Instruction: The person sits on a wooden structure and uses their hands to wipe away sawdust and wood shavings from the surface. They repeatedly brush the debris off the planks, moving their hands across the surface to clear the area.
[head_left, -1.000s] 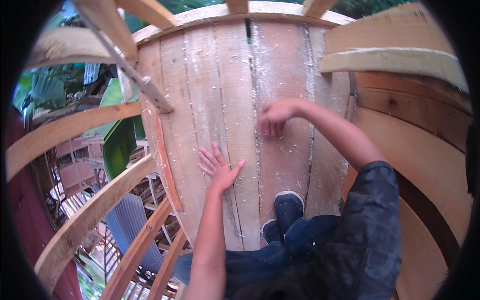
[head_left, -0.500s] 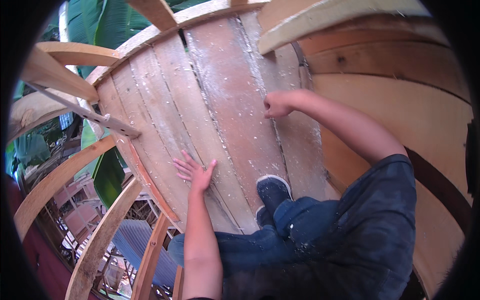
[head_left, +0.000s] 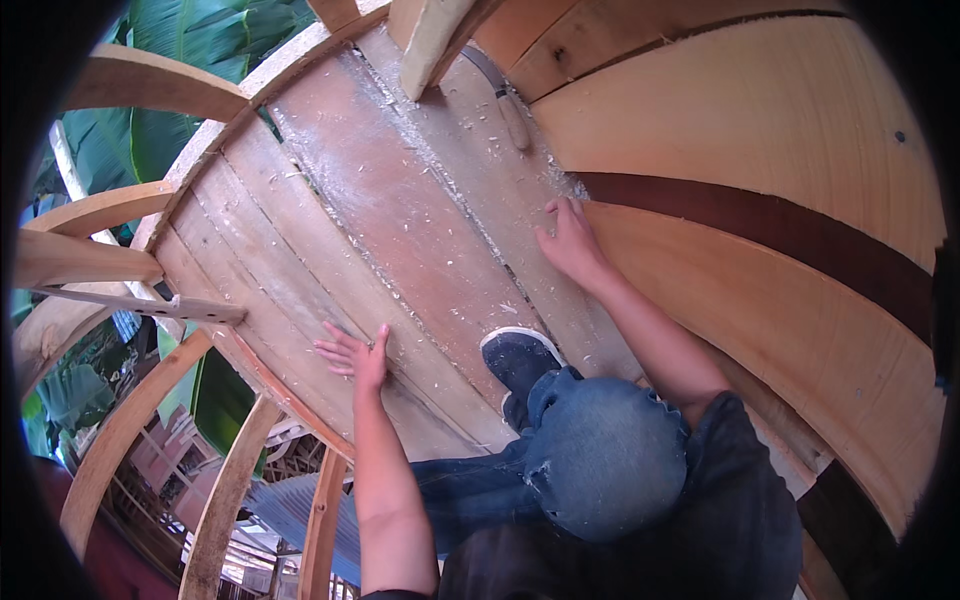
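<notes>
My left hand (head_left: 358, 358) rests flat with its fingers spread on the wooden planks (head_left: 300, 250) of a curved hull-like floor. My right hand (head_left: 575, 245) is at the right edge of these planks, beside a small patch of pale shavings or fibres (head_left: 578, 188). Its fingers are loosely bent, with the thumb apart, and nothing shows between them. Ahead of it lies a curved-blade tool with a wooden handle (head_left: 513, 122). White bits dot the reddish plank (head_left: 400, 180) and line the seams between the boards.
Curved wooden ribs (head_left: 130, 440) rise along the left. A thick rib (head_left: 432, 45) juts in at the top. Wide side planks (head_left: 720, 110) with a dark gap (head_left: 760, 215) form the right wall. My shoe (head_left: 520, 358) stands on the floor; banana leaves (head_left: 190, 50) hang outside.
My right hand has come away from the plank seam to the right edge, its closed fingers loosening. My left hand stays on the planks. The view has shifted right and my knee has come up.
</notes>
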